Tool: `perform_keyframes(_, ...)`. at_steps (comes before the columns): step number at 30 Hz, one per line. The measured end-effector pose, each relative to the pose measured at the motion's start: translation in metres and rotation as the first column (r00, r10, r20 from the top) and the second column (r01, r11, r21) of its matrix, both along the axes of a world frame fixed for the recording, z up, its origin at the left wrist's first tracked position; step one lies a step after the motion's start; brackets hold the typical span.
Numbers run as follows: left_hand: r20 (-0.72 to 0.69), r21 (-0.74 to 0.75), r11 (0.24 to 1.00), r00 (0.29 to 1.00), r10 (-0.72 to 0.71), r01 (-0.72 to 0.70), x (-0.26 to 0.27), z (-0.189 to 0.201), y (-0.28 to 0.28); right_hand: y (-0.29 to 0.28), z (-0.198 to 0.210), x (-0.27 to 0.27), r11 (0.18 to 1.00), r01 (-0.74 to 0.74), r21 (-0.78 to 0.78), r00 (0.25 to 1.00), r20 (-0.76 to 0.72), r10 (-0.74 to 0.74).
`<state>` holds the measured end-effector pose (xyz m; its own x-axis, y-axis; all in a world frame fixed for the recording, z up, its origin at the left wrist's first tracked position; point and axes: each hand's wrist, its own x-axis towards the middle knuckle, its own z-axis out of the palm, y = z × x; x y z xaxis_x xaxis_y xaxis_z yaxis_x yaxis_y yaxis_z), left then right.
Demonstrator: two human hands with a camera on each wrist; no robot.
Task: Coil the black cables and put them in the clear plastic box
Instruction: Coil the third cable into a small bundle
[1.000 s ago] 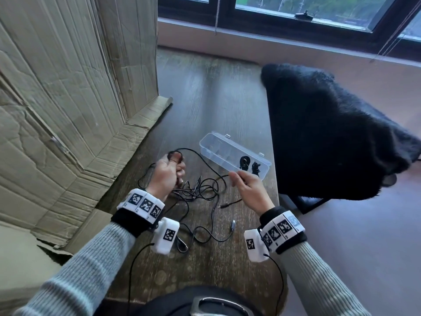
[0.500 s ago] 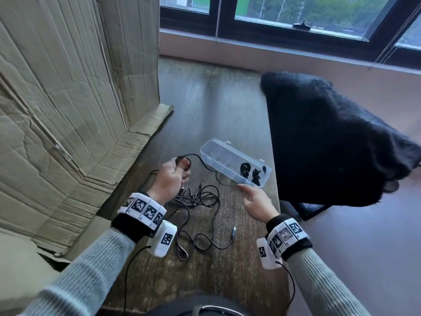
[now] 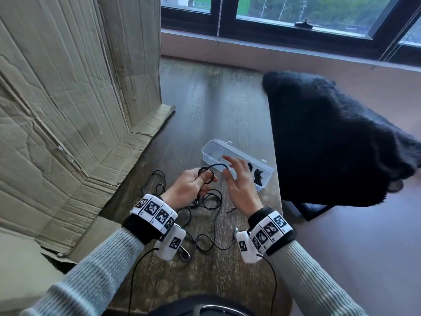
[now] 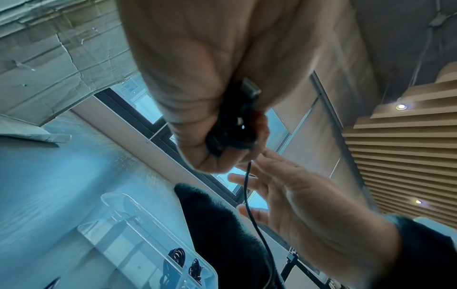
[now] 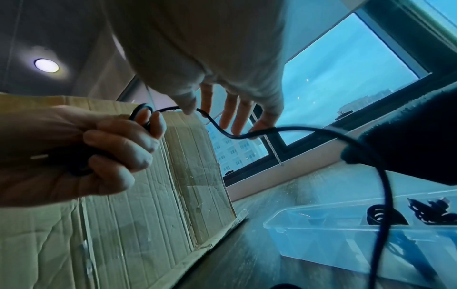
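Cardboard sheets (image 3: 68,99) stand along the desk's left edge; a black fuzzy garment (image 3: 330,137) hangs over a chair at the right edge. Dark wood desk (image 3: 216,106) carries the clear plastic box (image 3: 213,148), lid off, lying diagonally near the right edge, with two coiled black cables (image 3: 258,177) in its nearer end compartments. Loose black cable (image 3: 211,199) lies tangled on the desk between the two wrists, near the front edge; one end rises into the left hand (image 3: 189,188). Left hand: fingers (image 5: 118,148) curled, clamped on a small coil of that cable, with a loop showing above the knuckles. Right hand (image 3: 239,181): just right of the left, over the box's near side, fingers (image 5: 235,115) straight and spread apart; the cable strand drapes across them, not pinched.
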<state>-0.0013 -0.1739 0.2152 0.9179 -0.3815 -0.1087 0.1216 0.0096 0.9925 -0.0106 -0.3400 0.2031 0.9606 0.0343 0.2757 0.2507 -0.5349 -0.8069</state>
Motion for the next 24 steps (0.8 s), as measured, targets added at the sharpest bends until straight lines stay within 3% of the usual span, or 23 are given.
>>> perform_keyframes(2,-0.016,-0.023,1.000,1.000,-0.003,0.003,0.000,0.001,0.001,-0.001,-0.008,0.001,0.998,-0.060,-0.010,0.998,-0.012,0.060)
perform_keyframes(7,-0.114,-0.243,0.956,0.984,0.141,-0.165,0.006,0.010,0.005,0.000,-0.019,-0.005,0.951,0.098,0.293,0.985,-0.165,-0.050)
perform_keyframes(10,-0.173,-0.303,0.919,0.963,0.209,-0.253,0.009,0.011,0.003,0.010,-0.017,-0.018,0.908,0.096,0.408,0.985,-0.172,-0.027)
perform_keyframes(15,-0.275,-0.304,0.883,0.920,0.278,-0.358,0.012,0.010,-0.005,0.024,-0.020,-0.034,0.969,-0.007,0.246,1.000,-0.020,0.012)
perform_keyframes(21,-0.375,-0.268,0.876,0.881,0.289,-0.401,0.015,0.001,-0.004,0.020,-0.018,-0.039,0.980,-0.061,0.187,0.995,-0.065,0.074)
perform_keyframes(24,-0.358,-0.234,0.891,0.887,0.293,-0.389,0.014,-0.001,-0.008,0.020,-0.012,-0.041,0.978,-0.100,0.183,0.989,-0.086,0.118)
